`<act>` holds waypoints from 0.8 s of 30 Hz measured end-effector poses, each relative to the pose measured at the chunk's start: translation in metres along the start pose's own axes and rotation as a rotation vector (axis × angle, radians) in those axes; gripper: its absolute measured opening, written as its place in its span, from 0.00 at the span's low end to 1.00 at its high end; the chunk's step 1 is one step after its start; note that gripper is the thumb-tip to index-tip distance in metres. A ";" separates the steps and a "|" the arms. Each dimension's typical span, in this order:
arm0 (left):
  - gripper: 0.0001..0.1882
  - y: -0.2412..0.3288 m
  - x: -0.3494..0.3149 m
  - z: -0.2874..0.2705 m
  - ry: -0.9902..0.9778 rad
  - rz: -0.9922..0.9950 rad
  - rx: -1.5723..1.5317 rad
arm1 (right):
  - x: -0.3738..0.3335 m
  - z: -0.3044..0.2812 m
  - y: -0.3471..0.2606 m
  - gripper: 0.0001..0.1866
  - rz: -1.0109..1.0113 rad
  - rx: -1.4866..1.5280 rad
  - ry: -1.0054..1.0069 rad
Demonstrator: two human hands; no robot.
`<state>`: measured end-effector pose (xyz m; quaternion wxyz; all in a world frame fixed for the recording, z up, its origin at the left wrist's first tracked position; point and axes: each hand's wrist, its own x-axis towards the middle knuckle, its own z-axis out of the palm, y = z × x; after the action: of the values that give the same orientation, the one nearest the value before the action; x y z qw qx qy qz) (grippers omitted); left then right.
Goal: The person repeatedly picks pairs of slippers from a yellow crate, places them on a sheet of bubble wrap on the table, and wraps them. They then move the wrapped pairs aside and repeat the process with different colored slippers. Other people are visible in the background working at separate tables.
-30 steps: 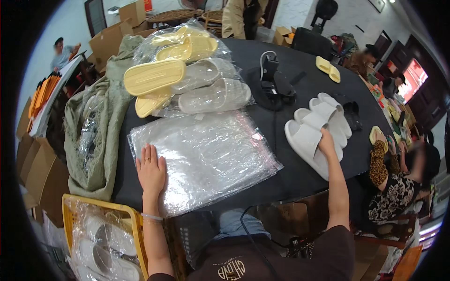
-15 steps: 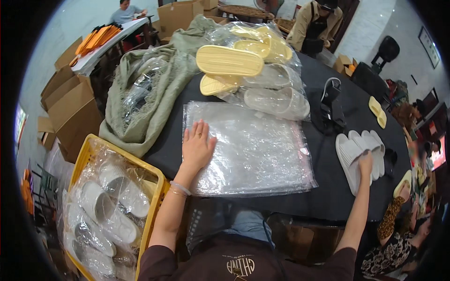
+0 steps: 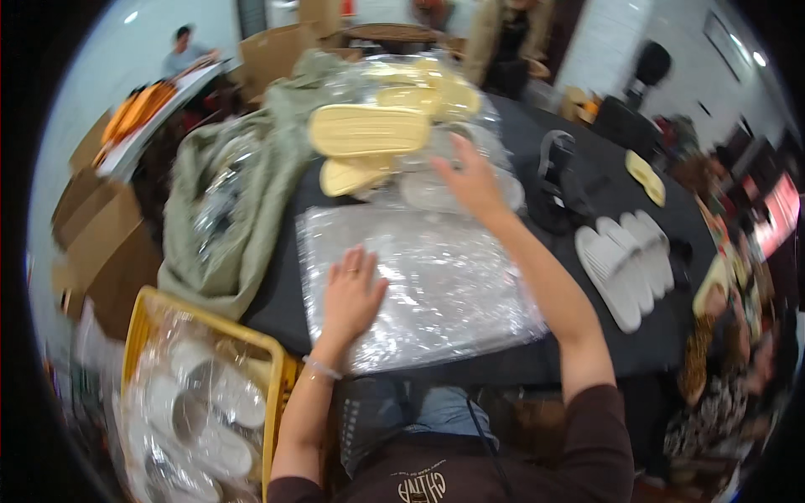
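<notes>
My left hand (image 3: pixel 352 298) lies flat, fingers outstretched, on a stack of clear plastic bags (image 3: pixel 444 302) at the table's front. Farther out, my right hand (image 3: pixel 471 178) reaches over pale grey slippers (image 3: pixel 418 193) in clear bags. Its fingers are spread and slightly blurred, with nothing held; I cannot tell if they touch the bag. Just left of that hand is a yellow slipper (image 3: pixel 369 131), sole up, on top of another yellow slipper (image 3: pixel 348 176). More bagged yellow slippers (image 3: pixel 411 99) are heaped behind. Several white slippers (image 3: pixel 616 264) stand side by side at the right.
At lower left, a yellow crate (image 3: pixel 281 394) holds bagged white slippers. Green cloth (image 3: pixel 281 159) drapes the table's left side. Black sandals (image 3: pixel 558 180) and a yellow slipper (image 3: pixel 646 178) lie on the right. Cardboard boxes (image 3: pixel 105 230) and other people are around.
My right hand has left the white slippers and swung left and away from me, over the bagged grey slippers. My left hand stays on the bags. The whole view has shifted.
</notes>
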<state>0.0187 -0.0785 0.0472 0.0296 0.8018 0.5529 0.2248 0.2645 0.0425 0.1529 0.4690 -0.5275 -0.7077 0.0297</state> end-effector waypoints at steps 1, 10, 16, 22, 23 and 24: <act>0.27 -0.005 -0.004 -0.001 -0.006 -0.027 0.018 | 0.018 0.031 0.001 0.34 0.052 0.058 0.013; 0.28 0.000 0.006 0.003 -0.081 0.004 0.045 | 0.098 0.091 0.010 0.28 0.433 0.209 -0.075; 0.28 0.000 0.005 0.005 -0.085 -0.005 0.020 | 0.075 0.059 -0.046 0.21 0.396 0.592 0.089; 0.28 0.001 0.005 0.002 -0.071 -0.004 0.019 | 0.052 -0.024 -0.076 0.20 0.223 0.686 0.105; 0.28 -0.002 0.002 0.001 -0.066 -0.004 0.016 | 0.046 -0.037 -0.080 0.20 0.195 0.693 0.110; 0.28 -0.002 0.002 0.001 -0.060 -0.008 0.015 | 0.044 -0.048 -0.074 0.20 0.167 0.650 0.150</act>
<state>0.0174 -0.0759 0.0461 0.0411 0.8061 0.5567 0.1962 0.2445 0.0220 0.2478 0.6593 -0.4072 -0.5791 0.2532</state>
